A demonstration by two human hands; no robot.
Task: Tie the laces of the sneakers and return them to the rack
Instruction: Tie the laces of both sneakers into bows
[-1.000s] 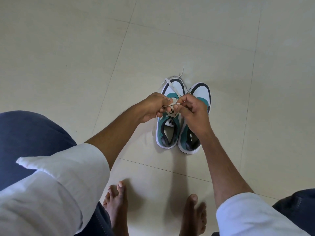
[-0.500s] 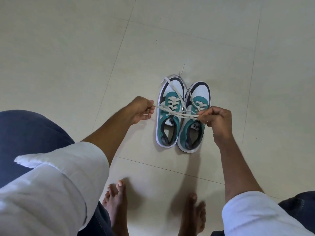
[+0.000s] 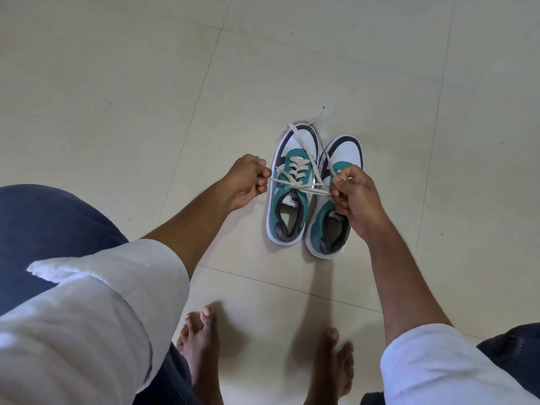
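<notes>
Both sneakers sit side by side on the tiled floor [image 3: 117, 83]. The left hand [image 3: 248, 181] and right hand [image 3: 355, 194] each pinch the left sneaker's [image 3: 287, 197] lace [image 3: 298, 187], pulled taut; the right sneaker [image 3: 330, 217] looks untied (rack unseen).

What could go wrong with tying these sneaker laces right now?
The right hand hovers over the right sneaker while pulling the left sneaker's lace, so the knot could snag that shoe's own lace. A loose lace end trails on the floor past the toes and may be left out.
</notes>
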